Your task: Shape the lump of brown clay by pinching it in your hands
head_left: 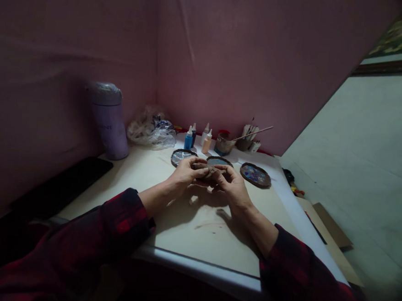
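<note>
Between my two hands, raised over the table, is a brown lump that looks like clay (205, 173). My left hand (186, 173) grips its left side, with the thumb laid across the front. On its right side my right hand (232, 185) pinches it with thumb and fingers. Part of the lump is hidden behind the fingers. Just beyond lie three shallow brown-rimmed pieces with blue fillings: a left one (181, 156), a middle one (220, 161) partly covered by my hands, and a right one (255, 175) with purple-blue patches.
Behind stand small nozzle bottles, blue (188, 140) and peach (206, 143) among them. A murky water cup (224, 145) holds a brush. A purple tumbler (109, 123), a crumpled plastic bag (152, 129) and a dark flat object (64, 182) are at the left. Pink walls enclose the back.
</note>
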`<state>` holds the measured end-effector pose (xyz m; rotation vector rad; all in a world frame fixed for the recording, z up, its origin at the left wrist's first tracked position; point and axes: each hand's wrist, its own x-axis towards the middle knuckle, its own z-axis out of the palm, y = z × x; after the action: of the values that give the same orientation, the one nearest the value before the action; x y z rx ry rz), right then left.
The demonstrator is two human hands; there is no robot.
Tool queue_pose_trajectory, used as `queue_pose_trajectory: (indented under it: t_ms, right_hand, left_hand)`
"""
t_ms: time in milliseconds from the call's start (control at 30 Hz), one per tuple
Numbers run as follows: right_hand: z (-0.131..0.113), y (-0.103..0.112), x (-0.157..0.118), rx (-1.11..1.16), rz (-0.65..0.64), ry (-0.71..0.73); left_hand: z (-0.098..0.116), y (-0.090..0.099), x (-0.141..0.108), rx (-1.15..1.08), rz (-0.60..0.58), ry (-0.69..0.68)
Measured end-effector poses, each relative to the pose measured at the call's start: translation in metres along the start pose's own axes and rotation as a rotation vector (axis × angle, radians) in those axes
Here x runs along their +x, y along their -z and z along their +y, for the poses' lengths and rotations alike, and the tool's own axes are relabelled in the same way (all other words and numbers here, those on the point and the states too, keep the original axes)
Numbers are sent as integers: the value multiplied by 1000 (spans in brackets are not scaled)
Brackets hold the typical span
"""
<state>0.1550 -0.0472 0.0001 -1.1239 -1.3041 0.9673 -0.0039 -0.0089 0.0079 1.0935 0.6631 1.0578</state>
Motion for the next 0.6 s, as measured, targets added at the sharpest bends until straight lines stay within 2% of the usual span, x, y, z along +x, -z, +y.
queue_pose_trajectory:
  t_ms: [200, 467, 600]
  right_hand:
    - [3, 2, 3, 13, 76, -34]
    - [-2, 1, 0, 23, 54, -80]
    - [-5, 3, 0, 51, 49, -33]
  left_hand:
    - [-1, -1, 3, -35, -90, 4]
    - [3, -3, 0, -6, -7, 13]
    - [4, -4, 0, -21, -11, -7]
